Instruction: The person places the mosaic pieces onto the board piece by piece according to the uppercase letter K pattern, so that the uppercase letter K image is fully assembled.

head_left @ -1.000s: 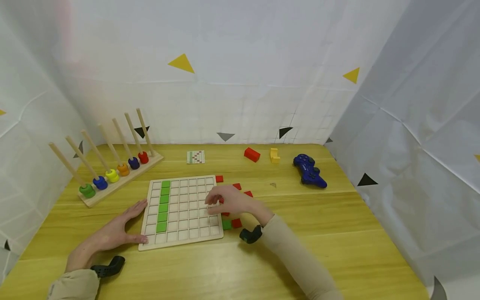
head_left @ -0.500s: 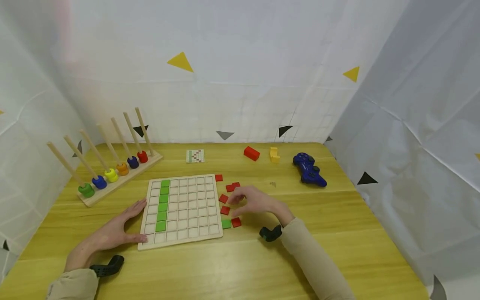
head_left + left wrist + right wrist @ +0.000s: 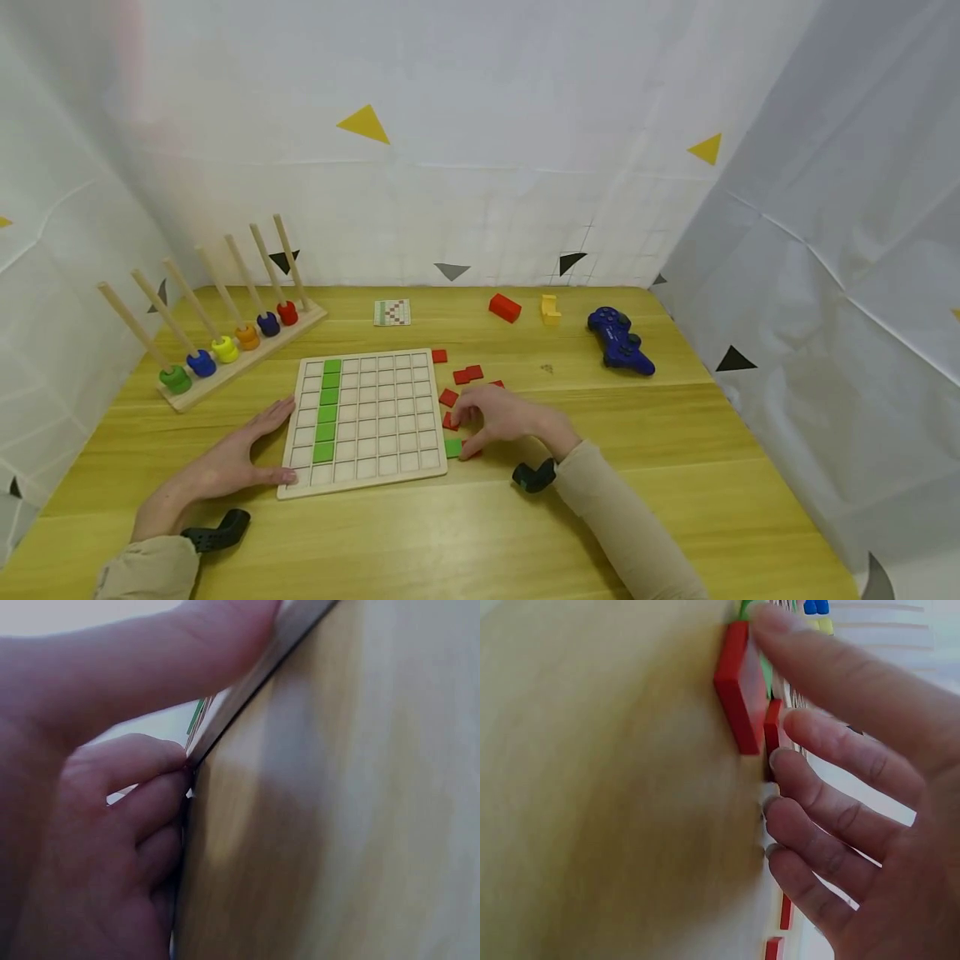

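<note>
A wooden grid board point(image 3: 375, 475) lies on the table, one of its columns mostly filled with green tiles point(image 3: 327, 413). My left hand point(image 3: 225, 462) rests along the board's left side, thumb on the near corner and fingers spread against the edge. To the right of the board, my right hand point(image 3: 506, 417) is low over loose tiles, thumb and forefinger apart. Its thumb tip is by the loose green tile point(image 3: 453, 448) and a red tile point(image 3: 742, 690); whether it touches them I cannot tell. Another red tile point(image 3: 450, 421) lies near the forefinger. Several more red tiles point(image 3: 448, 397) lie beyond.
A pattern card point(image 3: 392, 312) lies behind the board. At the back left stands a peg rack point(image 3: 247, 358) with coloured beads. A red block point(image 3: 505, 307), a yellow block point(image 3: 550, 310) and a blue game controller point(image 3: 619, 340) lie toward the back right.
My right hand has moved off the board's right part to the loose tiles, then slightly nearer me, with its thumb lowered by the green tile. The left hand has stayed put.
</note>
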`<state>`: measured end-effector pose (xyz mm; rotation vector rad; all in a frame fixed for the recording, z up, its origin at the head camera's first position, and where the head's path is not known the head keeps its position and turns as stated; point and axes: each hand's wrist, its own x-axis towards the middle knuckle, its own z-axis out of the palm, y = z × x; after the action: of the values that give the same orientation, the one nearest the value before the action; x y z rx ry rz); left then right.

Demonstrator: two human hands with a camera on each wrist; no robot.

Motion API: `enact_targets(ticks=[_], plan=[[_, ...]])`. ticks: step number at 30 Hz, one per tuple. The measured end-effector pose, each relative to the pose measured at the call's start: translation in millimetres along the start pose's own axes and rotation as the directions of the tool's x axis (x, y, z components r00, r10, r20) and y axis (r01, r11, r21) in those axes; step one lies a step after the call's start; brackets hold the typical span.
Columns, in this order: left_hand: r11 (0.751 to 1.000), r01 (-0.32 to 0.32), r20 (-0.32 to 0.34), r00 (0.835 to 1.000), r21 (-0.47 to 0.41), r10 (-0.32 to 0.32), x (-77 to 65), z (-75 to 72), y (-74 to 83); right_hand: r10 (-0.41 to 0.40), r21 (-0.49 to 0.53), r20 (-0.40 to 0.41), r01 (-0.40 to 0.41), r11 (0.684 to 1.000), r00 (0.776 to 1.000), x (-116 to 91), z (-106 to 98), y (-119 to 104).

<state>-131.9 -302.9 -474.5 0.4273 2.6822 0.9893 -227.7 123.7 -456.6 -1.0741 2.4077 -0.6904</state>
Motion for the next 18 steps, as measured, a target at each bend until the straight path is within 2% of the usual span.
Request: enact_targets(ticks=[6,14,18], plan=[[1.000,0.000,0.002,1.000,-0.003,0.000,-0.5,-0.9,2.2,-0.016,-0.050,-0.011,0.015,0.999,1.000,3.1,4.0,-4.2],[1.000,0.002,0.003,1.000,0.004,-0.002,-0.1,-0.9,3.2,-0.002,-0.004,-0.045,0.002,1.000,0.999,2.3,2.4,-3.2],[1.000,0.003,0.002,1.000,0.006,-0.003,-0.1,-0.7,2.6,0.010,-0.032,-0.082,-0.013,0.999,0.997,1.5,0.2,1.2]])
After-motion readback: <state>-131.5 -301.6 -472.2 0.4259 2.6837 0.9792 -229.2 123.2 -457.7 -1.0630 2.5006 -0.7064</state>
